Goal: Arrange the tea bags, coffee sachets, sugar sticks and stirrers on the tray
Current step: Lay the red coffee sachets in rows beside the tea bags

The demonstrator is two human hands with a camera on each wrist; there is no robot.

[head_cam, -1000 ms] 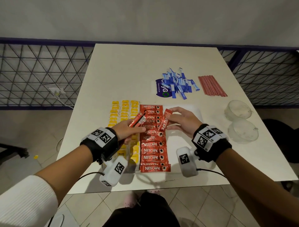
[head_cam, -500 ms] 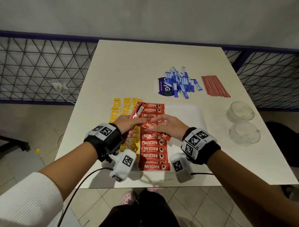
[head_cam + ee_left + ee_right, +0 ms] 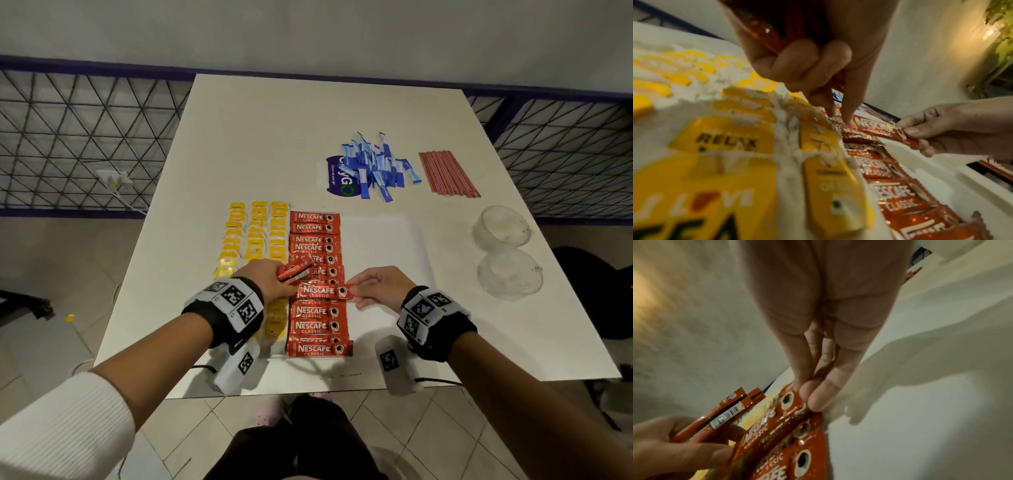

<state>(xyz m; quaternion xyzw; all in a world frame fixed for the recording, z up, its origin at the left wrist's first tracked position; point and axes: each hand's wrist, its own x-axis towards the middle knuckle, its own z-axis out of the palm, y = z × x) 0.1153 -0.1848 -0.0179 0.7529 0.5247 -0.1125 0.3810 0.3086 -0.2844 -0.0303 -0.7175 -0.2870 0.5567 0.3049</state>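
- Sachet [image 3: 323, 291]: held flat over the red column on the tray [image 3: 383, 240], long axis left to right, parallel with the sachets laid there.
- Right hand [image 3: 380, 286]: the sachet's right end is pinched (thumb above, fingers under).
- Left hand [image 3: 265, 279]: spare sachets [image 3: 296, 270] are clasped; two fingertips [image 3: 844, 116] are pressed on the left end.
- Nearer hand: neither, one at each end.
- Sugar sticks [image 3: 375, 169], stirrers [image 3: 447, 174]: off the tray, far side.

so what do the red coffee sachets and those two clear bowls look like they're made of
Coffee sachets: glossy foil-laminate film, judging by bright glints, crinkles and zigzag-cut ends; the exact laminate can't be told.
Clear bowls: transparent with a soft sheen, glass or clear plastic; the pictures don't settle which.
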